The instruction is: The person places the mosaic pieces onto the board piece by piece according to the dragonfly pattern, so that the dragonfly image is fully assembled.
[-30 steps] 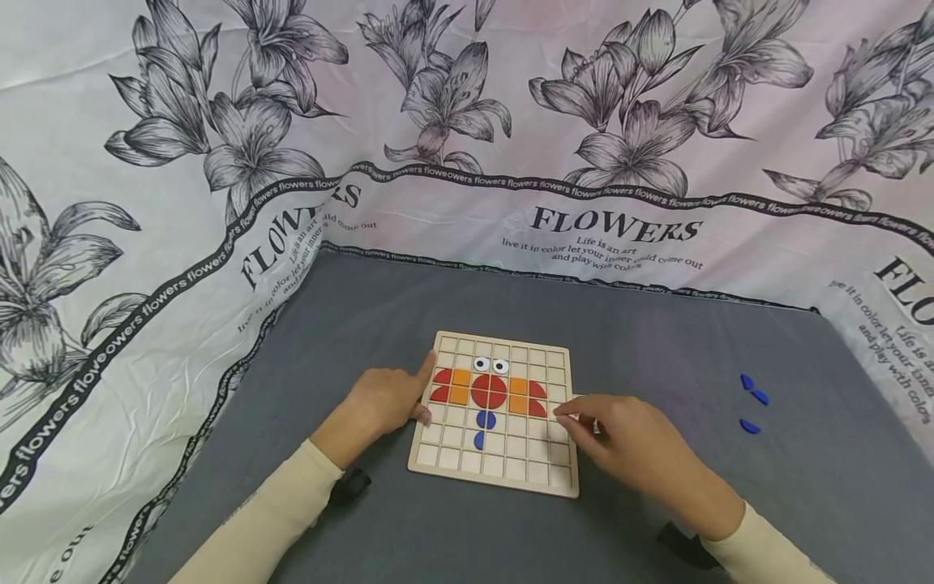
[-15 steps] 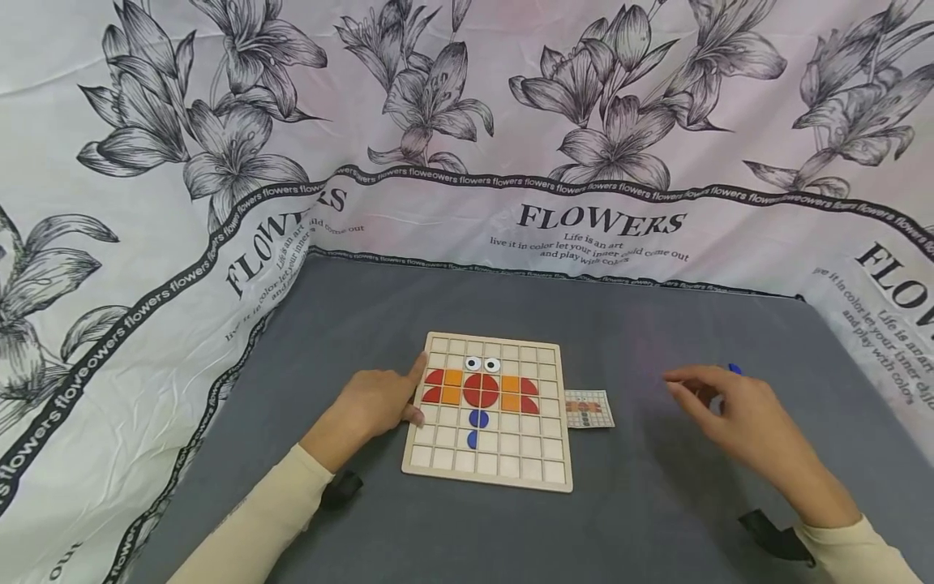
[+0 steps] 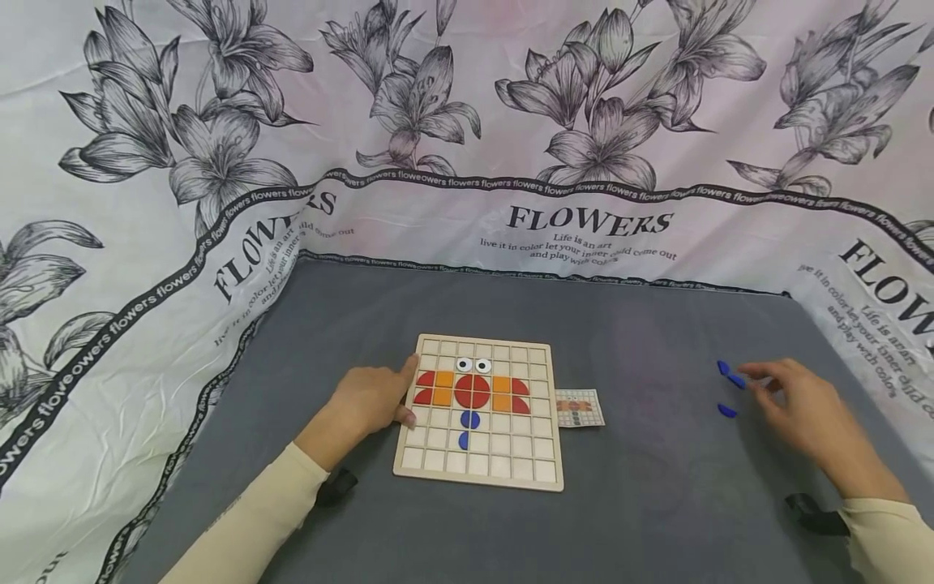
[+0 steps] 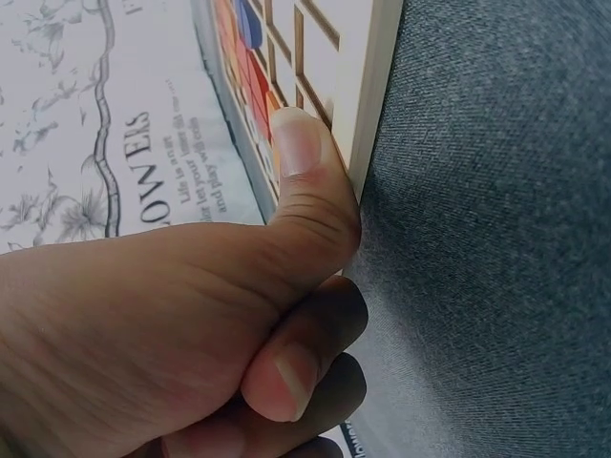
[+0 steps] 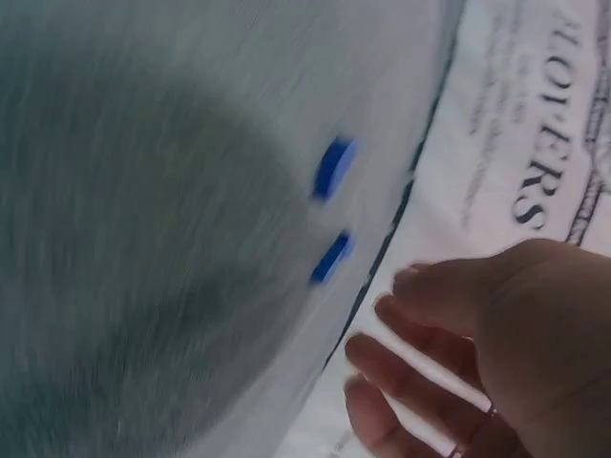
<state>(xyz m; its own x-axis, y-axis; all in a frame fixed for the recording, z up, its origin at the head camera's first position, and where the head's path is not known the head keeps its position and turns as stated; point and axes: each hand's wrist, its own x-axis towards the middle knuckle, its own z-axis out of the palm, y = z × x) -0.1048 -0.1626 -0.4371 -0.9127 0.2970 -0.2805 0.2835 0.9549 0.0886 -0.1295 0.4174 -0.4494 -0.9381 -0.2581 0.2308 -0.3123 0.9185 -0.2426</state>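
Observation:
A square wooden grid board (image 3: 522, 445) lies on the grey cloth, with red, orange and blue shapes and two googly eyes in its cells. At its left edge my left hand (image 3: 362, 403) holds it, index finger along the side; in the left wrist view the thumb (image 4: 304, 157) lies over the rim. My right hand (image 3: 813, 418) hovers at the right, beside three loose blue half-circle pieces. Its fingertips are close to the middle piece (image 3: 737, 380); contact cannot be made out. Around it are the upper piece (image 3: 722, 367) and the lower piece (image 3: 726, 411).
A small printed card (image 3: 581, 408) with a grid pattern sticks out from the board's right side. White flower-printed fabric (image 3: 591, 235) rises behind and at both sides of the grey surface (image 3: 642, 503).
My right hand has moved from the board's right edge across to the loose blue pieces, uncovering the card. The left hand stays at the board; the view has shifted slightly.

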